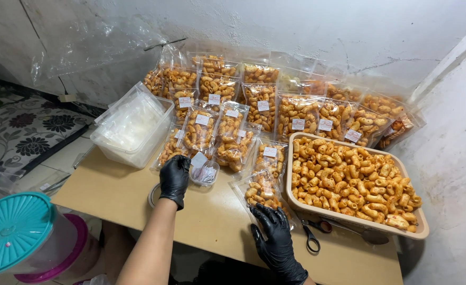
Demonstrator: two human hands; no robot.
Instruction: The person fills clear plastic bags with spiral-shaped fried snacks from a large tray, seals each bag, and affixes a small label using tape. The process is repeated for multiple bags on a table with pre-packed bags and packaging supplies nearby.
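At far left stands one jar [58, 248] with a teal lid [11, 229], below the edge of the counter [212, 221]. On the counter, one clear tub [132, 126] holds plastic bags. The left hand [175, 178], in a black glove, reaches forward with fingers curled downward, just beside one small clear cup [205, 173] of labels; its fingertips are close to the cup's left rim, but contact cannot be confirmed, and the grip holds nothing visible. One roll of tape [153, 195] lies partly hidden under the left wrist. Behind the cup, sealed snack bags [233, 132] stand in overlapping rows against the wall; at least fifteen are visible, and an exact count cannot be made. One further bag [262, 190] lies flat on the counter, its near end touching the fingertips of the right hand [275, 237]. This hand, also gloved in black, rests flat with fingers spread, grip wide, enclosing nothing. Just right of it lies one pair of scissors [313, 235]. One beige tray [396, 232] at right is heaped with loose orange snacks [349, 179].
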